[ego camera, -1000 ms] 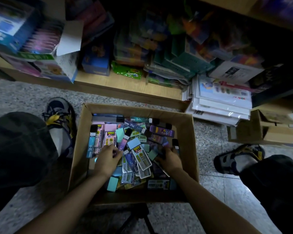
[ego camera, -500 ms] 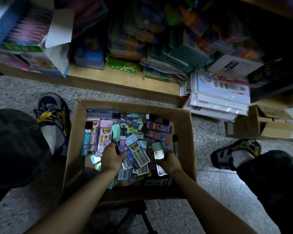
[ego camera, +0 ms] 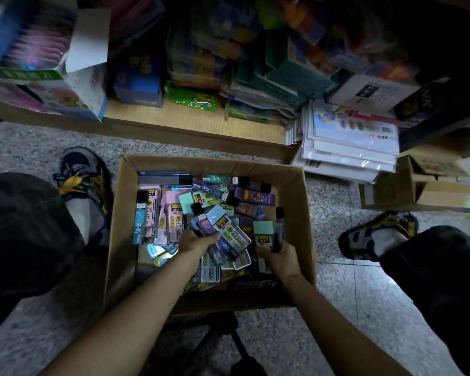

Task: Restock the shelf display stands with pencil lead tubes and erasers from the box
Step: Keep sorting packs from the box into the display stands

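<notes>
- Two hands were down inside the cardboard box point(ego camera: 296, 213), which sat on the speckled floor point(ego camera: 350, 294) between the person's shoes point(ego camera: 79, 180).
- Left hand point(ego camera: 198, 244) gripped a fanned bunch of lead tubes point(ego camera: 228, 230), fingers curled round their lower ends; the topmost had a pale blue cap.
- Right hand point(ego camera: 280, 257) clutched a mint-capped tube point(ego camera: 266, 234) together with a dark one, both upright, near the box's right wall.
- Loose tubes point(ego camera: 158, 213) in pink, purple and teal lay heaped across the box bottom.
- Low wooden shelf point(ego camera: 174, 115), crowded with stationery packs, stood just beyond the box; a small carton point(ego camera: 391, 185) lay off to the right.
</notes>
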Motion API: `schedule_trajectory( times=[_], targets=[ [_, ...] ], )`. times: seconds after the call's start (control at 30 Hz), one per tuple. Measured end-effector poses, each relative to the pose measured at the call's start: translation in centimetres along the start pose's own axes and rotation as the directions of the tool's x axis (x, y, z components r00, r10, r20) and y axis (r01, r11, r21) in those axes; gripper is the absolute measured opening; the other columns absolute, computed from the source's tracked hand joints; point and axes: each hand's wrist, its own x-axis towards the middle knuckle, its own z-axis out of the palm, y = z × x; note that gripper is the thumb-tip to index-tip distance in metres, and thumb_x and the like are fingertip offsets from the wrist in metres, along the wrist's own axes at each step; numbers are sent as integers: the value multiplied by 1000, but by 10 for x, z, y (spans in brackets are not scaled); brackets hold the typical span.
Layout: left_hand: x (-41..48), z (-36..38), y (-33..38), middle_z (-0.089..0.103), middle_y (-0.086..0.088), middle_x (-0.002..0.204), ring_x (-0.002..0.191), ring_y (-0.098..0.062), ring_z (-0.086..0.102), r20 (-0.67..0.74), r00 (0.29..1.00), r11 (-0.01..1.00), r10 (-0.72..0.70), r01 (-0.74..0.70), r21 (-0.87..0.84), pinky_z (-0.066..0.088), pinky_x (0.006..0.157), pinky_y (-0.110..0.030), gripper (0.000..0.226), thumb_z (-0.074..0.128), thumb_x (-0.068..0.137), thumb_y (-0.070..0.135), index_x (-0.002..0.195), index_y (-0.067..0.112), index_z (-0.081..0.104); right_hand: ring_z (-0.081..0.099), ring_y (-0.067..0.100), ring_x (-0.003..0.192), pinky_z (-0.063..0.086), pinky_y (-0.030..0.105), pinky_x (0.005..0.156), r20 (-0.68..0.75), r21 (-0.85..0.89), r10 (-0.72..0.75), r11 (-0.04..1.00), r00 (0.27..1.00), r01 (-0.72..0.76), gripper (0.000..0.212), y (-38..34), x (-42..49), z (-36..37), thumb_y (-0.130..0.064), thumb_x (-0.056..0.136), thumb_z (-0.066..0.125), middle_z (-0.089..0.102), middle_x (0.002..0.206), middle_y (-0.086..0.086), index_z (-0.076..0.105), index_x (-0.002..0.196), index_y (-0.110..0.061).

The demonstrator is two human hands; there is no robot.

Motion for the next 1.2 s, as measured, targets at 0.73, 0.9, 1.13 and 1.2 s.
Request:
schedule_trajectory(
  times=[0.73, 0.9, 1.13, 1.2],
  targets=[
    [-68, -10, 23, 30, -1, 152, 141, -24, 26, 335, 919, 934, 207, -83, -348, 17, 116, -43, 77, 66, 83, 15, 147, 12, 23, 69, 31, 92, 56, 44, 79, 281, 503, -81, 861, 956, -75, 36, -62, -50, -6, -13, 77, 72, 71, 104, 16, 64, 112, -4],
    [-96, -15, 46, 9, 2, 158, 143, -20, 13, 425, 863, 929, 272, -120, -351, 14, 114, -43, 93, 65, 84, 25, 150, 25, 0, 64, 36, 105, 51, 50, 92, 390, 572, -225, 819, 893, -43, 48, -94, -72, -16, -19, 74, 72, 67, 113, 19, 61, 118, -3],
    [-142, -19, 70, 51, 0, 137, 131, -23, 44, 477, 793, 924, 380, -310, -221, 35, 109, -47, 104, 75, 53, 54, 143, 22, 32, 68, 29, 91, 56, 39, 82, 361, 522, -289, 850, 887, 65, 32, -129, -107, -31, -12, 85, 65, 69, 106, 19, 61, 116, -3],
    [-149, -21, 72, 64, -2, 122, 119, -22, 56, 482, 748, 888, 456, -416, -194, 42, 104, -45, 81, 78, 56, 45, 126, 20, 49, 68, 32, 93, 57, 38, 79, 354, 477, -279, 875, 893, 84, 34, -138, -117, -35, -15, 84, 67, 69, 106, 20, 62, 116, -3]
  ],
)
